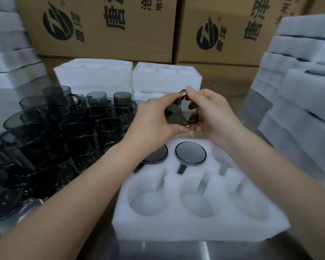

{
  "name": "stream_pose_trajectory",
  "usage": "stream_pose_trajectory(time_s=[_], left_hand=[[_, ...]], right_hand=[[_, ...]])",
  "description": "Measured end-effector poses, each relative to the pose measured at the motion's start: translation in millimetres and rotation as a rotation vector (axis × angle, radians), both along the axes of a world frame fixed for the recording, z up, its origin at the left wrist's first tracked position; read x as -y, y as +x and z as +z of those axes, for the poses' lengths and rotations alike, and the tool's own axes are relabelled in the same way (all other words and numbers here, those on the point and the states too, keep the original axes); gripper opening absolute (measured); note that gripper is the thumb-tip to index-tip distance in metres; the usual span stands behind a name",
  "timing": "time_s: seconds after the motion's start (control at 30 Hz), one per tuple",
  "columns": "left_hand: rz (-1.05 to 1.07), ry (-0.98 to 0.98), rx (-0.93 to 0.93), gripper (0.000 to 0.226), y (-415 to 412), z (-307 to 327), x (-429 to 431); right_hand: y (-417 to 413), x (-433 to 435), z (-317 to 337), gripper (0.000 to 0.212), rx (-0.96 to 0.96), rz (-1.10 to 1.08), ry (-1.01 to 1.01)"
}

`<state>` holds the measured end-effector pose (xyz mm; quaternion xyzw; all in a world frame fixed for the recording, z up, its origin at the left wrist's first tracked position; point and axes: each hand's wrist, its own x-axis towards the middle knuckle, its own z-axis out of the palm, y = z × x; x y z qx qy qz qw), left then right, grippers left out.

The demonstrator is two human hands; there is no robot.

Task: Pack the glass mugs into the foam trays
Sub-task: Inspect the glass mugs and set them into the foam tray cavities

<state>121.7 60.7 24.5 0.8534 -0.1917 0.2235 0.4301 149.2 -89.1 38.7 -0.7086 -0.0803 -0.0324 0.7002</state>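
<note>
A smoky grey glass mug (182, 114) lies on its side in the air above the far edge of the white foam tray (195, 228). My left hand (154, 119) grips its body from the left, and my right hand (212, 113) holds its rim and handle from the right. Two mugs sit in the tray's far row: one (190, 153) in the middle pocket, another (156, 154) partly hidden under my left wrist. The three near pockets and the far right pocket hold nothing.
Several loose grey mugs (51, 132) crowd the metal table at the left. Foam trays (94, 76) stand behind, with stacks of foam (298, 94) at the right and at the far left (9, 61). Cardboard boxes (105, 27) close off the back.
</note>
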Motion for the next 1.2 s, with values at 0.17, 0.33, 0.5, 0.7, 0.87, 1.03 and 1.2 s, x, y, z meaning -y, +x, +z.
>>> stream_pose_trajectory(time_s=[0.17, 0.33, 0.5, 0.7, 0.87, 1.03, 1.2], left_hand=[[-0.077, -0.234, -0.072, 0.054, 4.0, -1.2, -4.2], [-0.087, -0.337, -0.125, 0.044, 6.1, -2.7, -8.3], [0.006, -0.19, -0.108, 0.046, 6.9, -3.8, -7.5], [-0.033, -0.001, -0.081, 0.06, 5.0, -2.8, -3.9], [-0.133, -0.058, -0.076, 0.075, 7.6, -4.3, -4.6], [-0.203, -0.205, -0.18, 0.082, 8.1, -5.3, -6.8], [-0.164, -0.499, -0.432, 0.053, 6.2, 3.4, -9.5]], right_hand=[[4.5, 8.2, 0.8, 0.012, -0.157, 0.269, 0.264], [4.9, 12.1, -1.9, 0.043, -0.124, 0.43, 0.293], [1.1, 4.3, -5.1, 0.049, 0.013, 0.244, 0.001], [-3.4, -2.3, -3.4, 0.043, 0.119, -0.02, -0.197], [4.0, 3.8, 1.1, 0.027, -0.099, 0.105, 0.084], [6.4, 8.9, -2.3, 0.012, -0.05, 0.302, 0.221], [8.7, 7.7, -2.6, 0.014, 0.057, 0.264, 0.266]])
